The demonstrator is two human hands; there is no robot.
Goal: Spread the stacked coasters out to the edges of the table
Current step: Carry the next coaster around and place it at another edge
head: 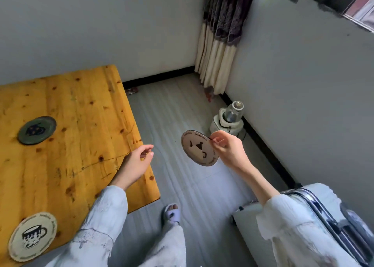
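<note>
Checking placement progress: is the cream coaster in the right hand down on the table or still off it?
Off it. The right hand pinches the cream coaster by its edge, over the floor beside the table.

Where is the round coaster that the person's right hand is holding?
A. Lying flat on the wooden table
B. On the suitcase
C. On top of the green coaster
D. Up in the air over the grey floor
D. The right hand pinches the pale coaster by its edge, off past the side of the wooden table, with only the grey floor behind it.
</note>
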